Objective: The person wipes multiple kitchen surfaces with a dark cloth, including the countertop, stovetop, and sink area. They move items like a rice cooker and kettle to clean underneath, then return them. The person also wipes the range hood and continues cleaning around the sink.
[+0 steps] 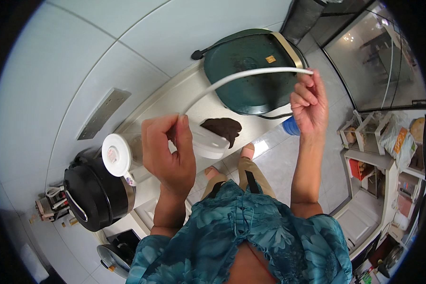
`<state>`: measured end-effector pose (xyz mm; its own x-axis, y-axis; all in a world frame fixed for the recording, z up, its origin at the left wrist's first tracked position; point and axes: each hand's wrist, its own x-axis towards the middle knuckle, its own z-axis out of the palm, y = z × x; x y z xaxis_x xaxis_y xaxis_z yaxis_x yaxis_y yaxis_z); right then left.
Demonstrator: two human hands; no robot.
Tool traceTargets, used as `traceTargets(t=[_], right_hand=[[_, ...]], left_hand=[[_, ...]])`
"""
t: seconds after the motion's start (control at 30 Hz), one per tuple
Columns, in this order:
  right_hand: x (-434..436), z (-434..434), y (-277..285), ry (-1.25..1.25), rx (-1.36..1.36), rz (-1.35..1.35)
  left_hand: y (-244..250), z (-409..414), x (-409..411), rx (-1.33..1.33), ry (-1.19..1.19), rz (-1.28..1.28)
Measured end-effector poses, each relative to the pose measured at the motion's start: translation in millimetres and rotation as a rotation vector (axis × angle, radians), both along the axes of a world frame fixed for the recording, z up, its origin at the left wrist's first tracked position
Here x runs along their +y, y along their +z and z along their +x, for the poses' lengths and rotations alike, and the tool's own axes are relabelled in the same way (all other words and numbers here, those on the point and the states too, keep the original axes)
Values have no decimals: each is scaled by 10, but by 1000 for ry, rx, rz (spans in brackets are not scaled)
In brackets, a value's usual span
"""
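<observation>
A white flexible cord point(248, 72) stretches in an arc between my two hands above the counter. My left hand point(168, 151) pinches its left end between thumb and forefinger. At the other end, my right hand point(309, 96) grips the tip with thumb and forefinger, the remaining fingers curled. Partly hidden behind my left hand is a translucent white plastic piece point(209, 143); I cannot tell whether the hand touches it. Just beyond it a dark brown cloth point(229, 127) lies crumpled on the pale counter point(188, 87). The cord passes over a dark green electric griddle point(248, 53).
Left of my left hand stand a container with a white lid point(116, 154) and a black rice cooker point(96, 193). A socket strip point(104, 113) is on the tiled wall. A blue bin point(291, 126) is beside the counter. Shelves point(372, 156) line the right side.
</observation>
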<state>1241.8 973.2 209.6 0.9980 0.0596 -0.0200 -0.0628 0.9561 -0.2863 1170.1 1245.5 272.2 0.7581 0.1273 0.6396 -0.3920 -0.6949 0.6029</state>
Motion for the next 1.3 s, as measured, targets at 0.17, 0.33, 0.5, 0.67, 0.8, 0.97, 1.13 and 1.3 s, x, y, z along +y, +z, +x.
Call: traceTargets(t=[0.17, 0.33, 0.5, 0.67, 0.8, 0.97, 1.13, 1.3], right_hand=[[401, 144, 428, -54, -172, -201], [911, 363, 535, -143, -200, -528], [1277, 382, 497, -136, -265, -666], [1545, 544, 515, -68, -254, -730], [1851, 678, 555, 12, -275, -843], [2261, 579, 521, 115, -436, -1070], [2506, 561, 68, 279, -571, -1221], [2709, 358, -123, 407, -581, -1195]], left_hand=[[-52, -197, 252, 102, 167, -93], [-287, -38, 567, 133, 289, -129], [-606, 256, 895, 132, 403, -32], [-818, 709, 1091, 92, 502, 5], [-1097, 963, 1269, 141, 568, 56], [-1400, 1034, 1361, 240, 603, 115], [-1387, 507, 1001, 409, 415, -29], [-1444, 5, 895, 201, 386, -167]])
